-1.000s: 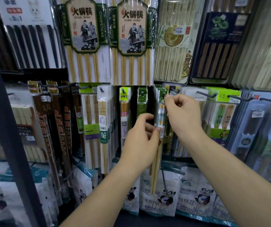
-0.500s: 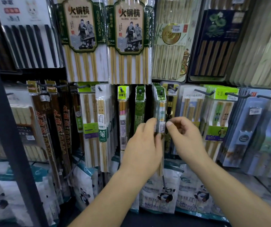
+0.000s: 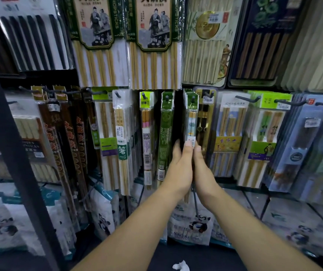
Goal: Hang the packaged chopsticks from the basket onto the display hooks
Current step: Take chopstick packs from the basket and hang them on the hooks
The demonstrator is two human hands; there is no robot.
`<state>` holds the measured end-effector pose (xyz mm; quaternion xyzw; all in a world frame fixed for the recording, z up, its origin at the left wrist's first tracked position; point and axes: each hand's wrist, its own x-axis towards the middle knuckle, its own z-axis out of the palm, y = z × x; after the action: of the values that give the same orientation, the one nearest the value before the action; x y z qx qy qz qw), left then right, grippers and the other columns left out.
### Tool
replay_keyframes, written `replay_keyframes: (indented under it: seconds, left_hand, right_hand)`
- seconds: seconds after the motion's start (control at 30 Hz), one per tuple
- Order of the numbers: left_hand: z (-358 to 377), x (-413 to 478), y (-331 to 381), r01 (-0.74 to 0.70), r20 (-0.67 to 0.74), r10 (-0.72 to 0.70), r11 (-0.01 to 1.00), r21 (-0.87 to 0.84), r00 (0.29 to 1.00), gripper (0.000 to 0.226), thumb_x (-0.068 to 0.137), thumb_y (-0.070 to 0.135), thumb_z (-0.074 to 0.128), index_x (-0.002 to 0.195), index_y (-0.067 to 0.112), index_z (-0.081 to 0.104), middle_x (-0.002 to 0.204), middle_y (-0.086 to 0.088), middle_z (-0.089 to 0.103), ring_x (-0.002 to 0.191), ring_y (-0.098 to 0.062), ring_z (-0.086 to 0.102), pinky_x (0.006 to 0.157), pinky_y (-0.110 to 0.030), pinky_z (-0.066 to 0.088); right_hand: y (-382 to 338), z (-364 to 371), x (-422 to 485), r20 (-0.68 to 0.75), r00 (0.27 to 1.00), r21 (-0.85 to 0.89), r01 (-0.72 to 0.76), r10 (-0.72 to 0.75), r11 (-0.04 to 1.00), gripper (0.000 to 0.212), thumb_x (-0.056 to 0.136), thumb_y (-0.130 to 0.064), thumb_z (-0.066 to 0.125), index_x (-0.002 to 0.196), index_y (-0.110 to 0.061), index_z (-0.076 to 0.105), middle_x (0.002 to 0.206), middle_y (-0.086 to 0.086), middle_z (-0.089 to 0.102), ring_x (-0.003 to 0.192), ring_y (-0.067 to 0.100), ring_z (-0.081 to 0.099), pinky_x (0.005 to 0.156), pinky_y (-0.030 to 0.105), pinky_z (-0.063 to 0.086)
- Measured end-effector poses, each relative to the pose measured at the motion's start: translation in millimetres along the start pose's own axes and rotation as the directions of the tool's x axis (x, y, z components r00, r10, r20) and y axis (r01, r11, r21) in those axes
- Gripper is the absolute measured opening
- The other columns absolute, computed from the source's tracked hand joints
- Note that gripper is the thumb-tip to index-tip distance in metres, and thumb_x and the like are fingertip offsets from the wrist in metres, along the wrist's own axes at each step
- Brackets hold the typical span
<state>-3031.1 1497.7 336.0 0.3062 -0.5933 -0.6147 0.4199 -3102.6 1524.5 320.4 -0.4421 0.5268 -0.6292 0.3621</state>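
A stack of narrow chopstick packs [image 3: 191, 122] with green headers hangs on a black display hook [image 3: 192, 98] in the middle row. My left hand [image 3: 178, 169] lies flat against the stack's left side, fingers straight and thumb on the front label. My right hand [image 3: 203, 169] presses flat against the right side, fingers straight. The lower ends of the packs are hidden between my palms. No basket is in view.
A dark green pack [image 3: 165, 130] hangs just left, and wider packs on jutting hooks [image 3: 248, 98] hang to the right. Large chopstick sets [image 3: 154, 45] hang above, panda-printed bags [image 3: 191, 225] below. A black upright post [image 3: 10, 143] stands at left.
My right hand has come down from the hook to the middle of the stack. Both hands have gone from pinching the front pack to lying flat against the stack's sides.
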Motion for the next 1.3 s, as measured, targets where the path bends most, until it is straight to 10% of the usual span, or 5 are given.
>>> replay_keyframes:
  seconds: [0.2,0.73,0.83,1.0,1.3]
  left_hand:
    - [-2.5,8.4,26.0,-0.187,0.005,0.187,0.978,0.089,0.982,0.069,0.105,0.063,0.036,0.164,0.038,0.01,0.162,0.01,0.035,0.131,0.002,0.033,0.102,-0.021,0.028]
    - [-32.7,-50.2,14.5,-0.046,0.081,0.029,0.975,0.215,0.996,0.063,0.106,0.058,0.036,0.163,0.033,0.025,0.163,0.02,0.032,0.132,0.015,0.029,0.103,-0.008,0.02]
    - [-54.1,-81.2,-0.9,-0.054,0.171,0.0,0.948,0.313,0.985,0.051,0.107,0.051,0.046,0.156,0.037,0.041,0.139,0.034,0.044,0.104,0.035,0.037,0.088,0.005,0.031]
    - [-87.3,-82.5,5.8,-0.214,-0.052,0.276,0.839,0.501,0.96,0.015,0.105,0.034,0.054,0.094,0.036,0.064,0.084,0.022,0.066,0.078,0.007,0.061,0.066,-0.009,0.046]
    - [-81.8,-7.4,33.8,-0.252,0.057,0.247,0.913,0.32,0.967,0.064,0.103,0.043,0.052,0.16,0.021,0.032,0.155,0.007,0.044,0.14,-0.004,0.04,0.118,-0.031,0.033]
  right_hand:
    - [-27.8,-11.2,13.6,-0.043,0.979,-0.011,0.198,-0.198,0.98,0.079,0.086,-0.084,0.03,0.157,-0.049,0.023,0.162,-0.016,0.033,0.145,0.001,0.036,0.121,0.04,0.032]
    - [-14.3,-9.8,-9.2,-0.143,0.969,-0.09,0.19,-0.202,0.978,0.073,0.094,-0.074,0.025,0.157,-0.038,0.031,0.159,-0.01,0.04,0.145,0.009,0.039,0.121,0.045,0.031]
    - [2.3,-13.3,-30.9,-0.289,0.908,-0.336,0.202,-0.304,0.92,0.061,0.095,-0.064,0.028,0.143,-0.032,0.048,0.145,-0.01,0.05,0.128,-0.007,0.045,0.108,0.022,0.037]
    - [3.3,3.7,-58.1,-0.265,0.819,-0.446,0.363,-0.509,0.818,0.032,0.098,-0.048,0.038,0.123,-0.037,0.054,0.123,-0.01,0.058,0.113,-0.004,0.054,0.087,0.008,0.042]
    - [-14.2,54.5,-43.0,0.074,0.931,-0.235,0.363,-0.356,0.901,0.067,0.098,-0.07,0.024,0.159,-0.047,0.012,0.151,-0.052,0.012,0.141,-0.024,0.013,0.11,0.007,0.018]
